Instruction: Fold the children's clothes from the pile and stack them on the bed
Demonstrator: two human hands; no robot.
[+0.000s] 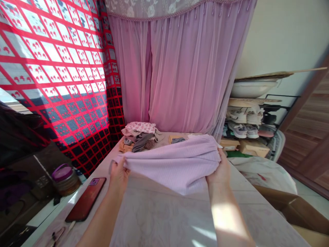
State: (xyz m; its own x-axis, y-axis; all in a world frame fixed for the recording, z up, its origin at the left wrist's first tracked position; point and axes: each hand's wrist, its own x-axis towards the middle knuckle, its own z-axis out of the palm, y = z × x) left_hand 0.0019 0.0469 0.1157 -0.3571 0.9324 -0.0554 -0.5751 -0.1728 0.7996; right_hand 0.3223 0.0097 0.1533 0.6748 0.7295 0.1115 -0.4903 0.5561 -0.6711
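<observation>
A pair of lilac ribbed pants, folded lengthwise, is stretched sideways above the table. My left hand pinches the narrow leg end. At the gathered waist end, my right hand grips the cloth from the side and below, its fingers partly hidden behind the fabric. A corner of the pants hangs down between the two hands.
On the pale table, a clothes pile stands at the back left. A red phone with a cable lies at left, near a purple-lidded jar. A shoe rack and cardboard box are at right.
</observation>
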